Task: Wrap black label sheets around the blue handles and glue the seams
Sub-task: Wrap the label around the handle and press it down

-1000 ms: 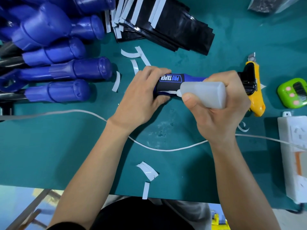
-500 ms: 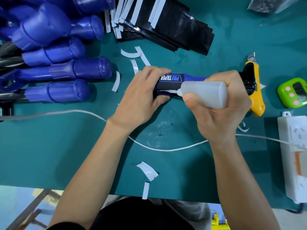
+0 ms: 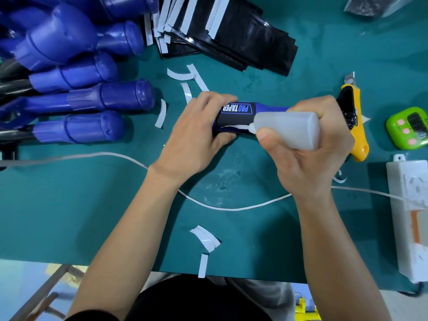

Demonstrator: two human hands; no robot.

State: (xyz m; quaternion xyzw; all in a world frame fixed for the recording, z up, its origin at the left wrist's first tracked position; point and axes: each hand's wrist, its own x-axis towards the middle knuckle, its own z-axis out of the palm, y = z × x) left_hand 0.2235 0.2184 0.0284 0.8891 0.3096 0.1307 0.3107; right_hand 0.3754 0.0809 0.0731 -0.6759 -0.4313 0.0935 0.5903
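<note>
Fingers: left hand (image 3: pixel 196 133) wraps the blue handle (image 3: pixel 266 108); right hand (image 3: pixel 312 147) grips the glue bottle (image 3: pixel 291 129).
Tip: keep the nozzle (image 3: pixel 251 128), at the bottle's 9 o'clock, on the seam (image 3: pixel 234 128). Thin bead, imo.

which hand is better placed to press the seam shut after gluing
Left. The left hand grips the blue handle at its black wrapped label, thumb beside the seam, so it could likely press there. The right hand is occupied holding the translucent plastic glue bottle, nozzle at the seam.
</note>
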